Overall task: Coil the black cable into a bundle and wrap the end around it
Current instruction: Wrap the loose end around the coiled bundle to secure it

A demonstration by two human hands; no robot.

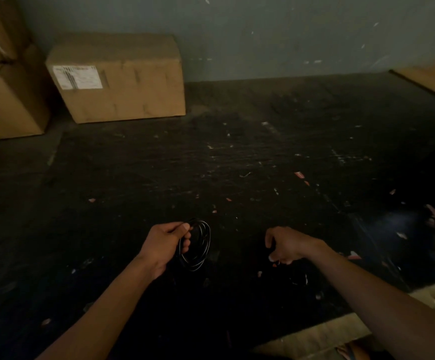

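Left hand (168, 239) gripping coiled black cable (198, 245), right hand (286, 245) fisted

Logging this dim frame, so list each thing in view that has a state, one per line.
black cable: several loops gathered, hanging from the left hand.
left hand: closed on the top of the loops.
right hand: curled shut, contents too dark to tell.
labelled cardboard box: closed, upright on the floor by the wall.
dark floor mat: flat, littered with scraps.
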